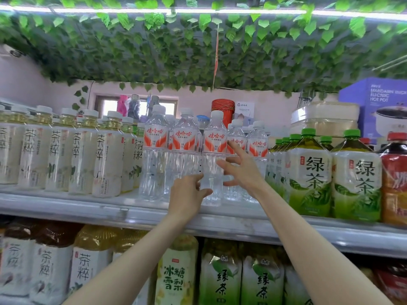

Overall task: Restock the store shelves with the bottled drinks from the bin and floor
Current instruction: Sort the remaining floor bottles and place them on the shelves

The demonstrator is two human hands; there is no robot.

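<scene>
Head view: your left hand (189, 194) pinches the lower body of a clear plastic water bottle with white cap and red-and-white label (214, 150), standing at the front of the grey metal upper shelf (66, 205). Your right hand (240, 170) is just beside it, fingers spread. The water row looks nearly full; bin and floor stock are out of view. The bottle is capped and full.
</scene>
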